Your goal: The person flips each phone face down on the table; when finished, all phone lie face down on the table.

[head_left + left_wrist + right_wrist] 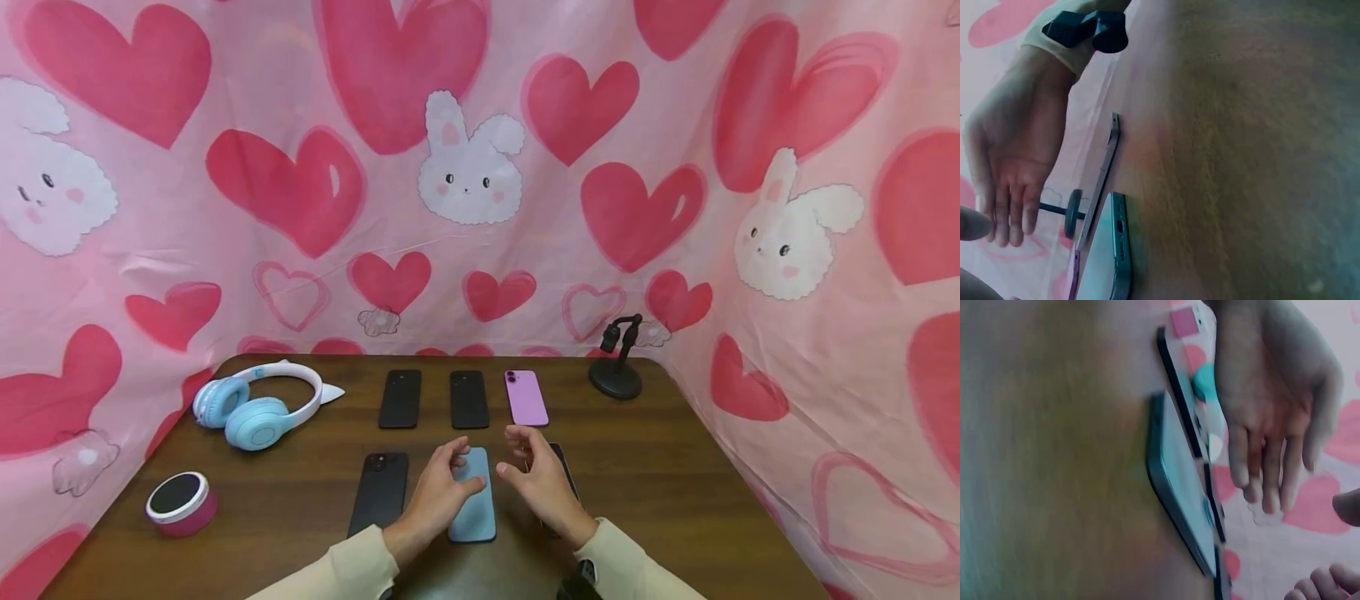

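Both hands hover above the table with nothing between their fingers. My left hand (438, 493) hangs over the left side of a light blue phone (474, 508), its fingers loosely bent. To the right, my right hand (545, 483) hangs over a dark-edged phone (564, 467) and hides most of it. In the left wrist view, the right hand (1019, 144) is raised off the table with its palm showing. The right wrist view shows the left hand (1279, 394) likewise above the phones. A black phone (378, 492) lies left of the left hand.
Along the back lie two black phones (400, 399) (469, 399) and a pink phone (527, 398). Cat-ear headphones (258, 425) and a pink-and-white round speaker-like object (182, 504) are at left. A small black stand (617, 377) stands at back right of the wooden table (675, 500).
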The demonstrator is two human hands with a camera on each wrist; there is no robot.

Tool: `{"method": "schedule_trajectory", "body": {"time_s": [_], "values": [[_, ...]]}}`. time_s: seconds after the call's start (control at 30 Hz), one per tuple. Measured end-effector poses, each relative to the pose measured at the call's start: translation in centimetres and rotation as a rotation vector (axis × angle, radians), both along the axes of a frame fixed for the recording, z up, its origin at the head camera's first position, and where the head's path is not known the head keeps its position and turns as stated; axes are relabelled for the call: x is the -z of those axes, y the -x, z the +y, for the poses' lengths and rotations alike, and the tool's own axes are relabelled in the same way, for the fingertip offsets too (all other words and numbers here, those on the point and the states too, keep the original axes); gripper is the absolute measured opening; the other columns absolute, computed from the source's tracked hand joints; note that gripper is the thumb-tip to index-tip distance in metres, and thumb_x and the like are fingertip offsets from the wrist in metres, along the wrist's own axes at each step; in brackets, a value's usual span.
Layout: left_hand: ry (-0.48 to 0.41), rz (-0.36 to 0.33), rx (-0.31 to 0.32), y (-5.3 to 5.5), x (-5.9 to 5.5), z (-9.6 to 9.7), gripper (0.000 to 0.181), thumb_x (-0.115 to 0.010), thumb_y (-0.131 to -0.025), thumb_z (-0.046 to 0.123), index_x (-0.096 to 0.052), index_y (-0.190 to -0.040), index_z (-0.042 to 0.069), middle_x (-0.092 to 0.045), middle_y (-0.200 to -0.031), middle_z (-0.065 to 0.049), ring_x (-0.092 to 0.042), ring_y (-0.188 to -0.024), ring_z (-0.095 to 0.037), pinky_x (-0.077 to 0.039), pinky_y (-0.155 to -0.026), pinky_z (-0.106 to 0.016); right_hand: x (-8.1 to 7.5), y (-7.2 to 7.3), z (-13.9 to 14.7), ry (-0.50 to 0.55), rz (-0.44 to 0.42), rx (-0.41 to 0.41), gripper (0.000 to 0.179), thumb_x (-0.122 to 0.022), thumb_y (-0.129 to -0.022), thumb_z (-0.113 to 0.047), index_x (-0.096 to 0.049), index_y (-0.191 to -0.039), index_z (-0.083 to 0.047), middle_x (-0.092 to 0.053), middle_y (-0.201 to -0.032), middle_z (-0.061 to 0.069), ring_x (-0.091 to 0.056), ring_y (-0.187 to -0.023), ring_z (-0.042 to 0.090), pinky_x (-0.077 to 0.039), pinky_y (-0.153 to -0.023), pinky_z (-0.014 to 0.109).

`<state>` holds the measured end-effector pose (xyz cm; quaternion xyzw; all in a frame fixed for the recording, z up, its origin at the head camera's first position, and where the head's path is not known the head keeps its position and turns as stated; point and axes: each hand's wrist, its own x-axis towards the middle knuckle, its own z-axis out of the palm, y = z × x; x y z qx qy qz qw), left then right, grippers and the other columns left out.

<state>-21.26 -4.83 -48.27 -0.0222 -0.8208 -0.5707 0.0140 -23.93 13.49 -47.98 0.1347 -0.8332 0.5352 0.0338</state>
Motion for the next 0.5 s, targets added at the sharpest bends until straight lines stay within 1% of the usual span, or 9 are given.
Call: {"method": "schedule_trajectory", "body": {"time_s": [0.07,0.13,0.23,0.3,0.37,0.43,0.5], "values": [[-0.036,0.009,0.049,-0.1,0.1,0.2,0.071,-0.078,-0.085,0.018,-0.047,-0.146,0.001,-0.056,-0.139,-0.015,-0.056,-0.126,-0.036,-0.048,-0.105,-0.057,-0.2,0.3,0.6,0.016,0.010,0.013,0.045,-0.074,-0.091,-0.016,-0.057,-0.131,-0.008,-0.063,-0.131,0.015,-0.062,-0.118,0.033,-0.052,-0.105,0.049],[-0.062,0.017,0.121,-0.1,0.1,0.5,0.072,-0.077,-0.086,0.021,-0.045,-0.148,0.000,-0.054,-0.142,-0.017,-0.054,-0.128,-0.037,-0.046,-0.107,-0.057,-0.1,0.5,1.4,0.001,0.032,0.031,0.037,-0.075,-0.090,-0.014,-0.061,-0.124,-0.008,-0.067,-0.121,0.012,-0.065,-0.110,0.028,-0.055,-0.100,0.042],[-0.100,0.040,0.244,0.0,0.0,1.2,0.073,-0.076,-0.089,0.022,-0.041,-0.149,-0.002,-0.051,-0.146,-0.020,-0.050,-0.131,-0.037,-0.042,-0.111,-0.057,0.1,0.8,2.7,-0.056,0.068,0.074,0.027,-0.076,-0.089,-0.011,-0.065,-0.114,-0.010,-0.069,-0.110,0.007,-0.065,-0.099,0.018,-0.057,-0.092,0.035],[-0.118,0.045,0.295,0.0,-0.1,1.9,0.074,-0.075,-0.089,0.021,-0.040,-0.149,-0.004,-0.050,-0.148,-0.021,-0.050,-0.132,-0.037,-0.040,-0.113,-0.057,0.2,1.1,3.6,-0.093,0.087,0.100,0.025,-0.076,-0.089,-0.010,-0.066,-0.112,-0.012,-0.070,-0.108,0.005,-0.064,-0.095,0.014,-0.056,-0.089,0.032],[-0.135,0.037,0.319,0.1,-0.1,2.7,0.074,-0.076,-0.089,0.018,-0.040,-0.148,-0.005,-0.050,-0.147,-0.023,-0.050,-0.133,-0.038,-0.040,-0.114,-0.057,0.3,1.4,4.3,-0.100,0.091,0.123,0.026,-0.076,-0.088,-0.008,-0.066,-0.112,-0.011,-0.070,-0.109,0.006,-0.065,-0.095,0.014,-0.056,-0.088,0.031],[-0.121,0.022,0.316,0.1,-0.1,3.5,0.074,-0.076,-0.088,0.017,-0.040,-0.148,-0.005,-0.051,-0.146,-0.023,-0.051,-0.132,-0.039,-0.041,-0.113,-0.057,0.4,1.8,4.9,-0.092,0.081,0.143,0.027,-0.075,-0.089,-0.007,-0.066,-0.114,-0.008,-0.070,-0.111,0.009,-0.065,-0.096,0.016,-0.055,-0.089,0.030],[-0.084,0.004,0.299,0.2,0.0,4.3,0.075,-0.078,-0.087,0.018,-0.041,-0.148,-0.005,-0.052,-0.143,-0.022,-0.053,-0.129,-0.039,-0.043,-0.111,-0.058,0.6,2.1,5.5,-0.088,0.061,0.163,0.029,-0.074,-0.090,-0.009,-0.065,-0.118,-0.006,-0.069,-0.113,0.011,-0.065,-0.098,0.016,-0.054,-0.089,0.028]]}}
